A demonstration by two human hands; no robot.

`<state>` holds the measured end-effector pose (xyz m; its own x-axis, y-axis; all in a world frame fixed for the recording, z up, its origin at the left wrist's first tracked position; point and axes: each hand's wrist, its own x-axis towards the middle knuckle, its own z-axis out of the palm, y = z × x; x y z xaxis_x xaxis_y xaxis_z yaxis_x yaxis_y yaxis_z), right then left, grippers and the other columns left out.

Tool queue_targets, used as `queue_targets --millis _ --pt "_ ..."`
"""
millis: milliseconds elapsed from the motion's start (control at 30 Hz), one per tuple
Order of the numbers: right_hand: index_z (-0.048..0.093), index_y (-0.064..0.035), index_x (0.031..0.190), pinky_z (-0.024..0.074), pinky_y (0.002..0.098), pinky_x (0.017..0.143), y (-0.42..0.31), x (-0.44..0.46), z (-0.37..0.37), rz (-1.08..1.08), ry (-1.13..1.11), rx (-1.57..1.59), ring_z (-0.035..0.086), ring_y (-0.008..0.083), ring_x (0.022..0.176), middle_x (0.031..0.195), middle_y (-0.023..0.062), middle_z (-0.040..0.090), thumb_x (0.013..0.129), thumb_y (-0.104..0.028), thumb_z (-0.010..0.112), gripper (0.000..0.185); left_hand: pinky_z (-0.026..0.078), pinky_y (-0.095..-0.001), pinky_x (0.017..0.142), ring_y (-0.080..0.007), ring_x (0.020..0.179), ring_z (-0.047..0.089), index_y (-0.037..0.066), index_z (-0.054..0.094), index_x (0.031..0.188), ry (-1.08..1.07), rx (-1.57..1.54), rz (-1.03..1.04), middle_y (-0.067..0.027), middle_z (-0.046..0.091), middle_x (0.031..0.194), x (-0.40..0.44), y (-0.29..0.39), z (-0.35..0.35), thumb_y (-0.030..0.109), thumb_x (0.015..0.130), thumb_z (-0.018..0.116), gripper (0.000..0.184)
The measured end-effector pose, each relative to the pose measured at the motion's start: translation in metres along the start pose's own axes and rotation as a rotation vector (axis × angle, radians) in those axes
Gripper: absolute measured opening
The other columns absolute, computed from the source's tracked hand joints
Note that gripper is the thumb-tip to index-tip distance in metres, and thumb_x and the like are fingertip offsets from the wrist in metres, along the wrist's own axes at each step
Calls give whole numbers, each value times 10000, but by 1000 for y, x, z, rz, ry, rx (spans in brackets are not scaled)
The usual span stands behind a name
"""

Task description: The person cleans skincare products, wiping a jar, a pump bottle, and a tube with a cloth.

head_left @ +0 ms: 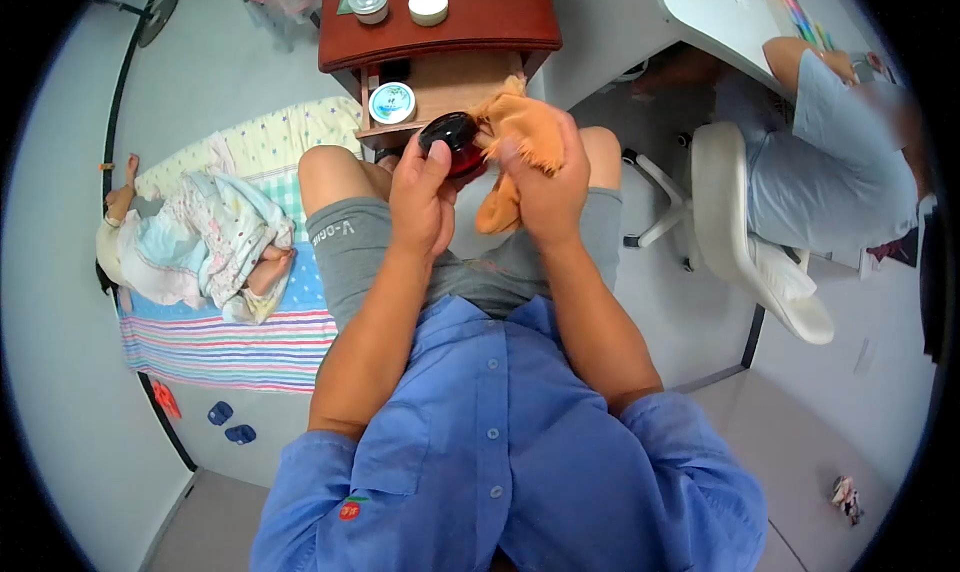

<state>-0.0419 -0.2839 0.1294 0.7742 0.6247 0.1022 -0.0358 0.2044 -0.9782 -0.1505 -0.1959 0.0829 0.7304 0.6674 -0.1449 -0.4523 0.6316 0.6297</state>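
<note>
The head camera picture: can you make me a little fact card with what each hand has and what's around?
Left hand: holds a shiny, dark round object
Right hand: holds an orange cloth, close to the round object
Drawer: open; a round tub with a patterned lid is inside
Cabinet top: white tub, clear-lidded tub, other small items
Right side: a person sitting on a white chair
Floor: blue slippers at the left
</note>
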Motion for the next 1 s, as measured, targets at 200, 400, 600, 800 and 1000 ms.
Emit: queue_targets --millis 200,400,600,800,1000 --pt "641 -4 1178 554 293 848 6 17 20 -43 -73 -206 681 152 946 1056 69 714 900 -77 758 311 466 -344 1065 -197 1234 582 16 435 1460 -65 51 -18 -99 584 1348 3 -1 6 231 1020 620 523" --pt "658 8 1152 567 323 863 30 50 9 413 -104 188 685 158 961 1072 71 710 882 -103 781 317 464 -335 1025 -204 1208 578 13 449 1433 8 573 99 -100 590 1305 9 -4 -19 169 890 771 650" --pt "689 -34 1149 557 377 873 31 43 17 -277 -369 -589 700 325 977 1122 162 708 731 -187 838 470 524 -412 899 -364 1071 660 56 544 1314 -27 1227 272 -193 651 1197 13 8 -20 101 794 756 564" --pt "670 15 1146 574 302 795 37 74 -25 364 -133 122 685 146 942 1036 82 714 951 -164 724 270 485 -375 1039 -296 1218 619 -6 486 1422 -109 893 270 -162 622 1310 9 14 14 146 769 871 773" --pt "593 22 1289 526 335 977 18 35 -7 65 -22 -3 653 216 1091 1220 124 660 873 -120 777 477 484 -383 1050 -216 1190 606 -7 484 1422 85 -193 -60 -108 607 1315 45 8 -1 267 993 682 546"
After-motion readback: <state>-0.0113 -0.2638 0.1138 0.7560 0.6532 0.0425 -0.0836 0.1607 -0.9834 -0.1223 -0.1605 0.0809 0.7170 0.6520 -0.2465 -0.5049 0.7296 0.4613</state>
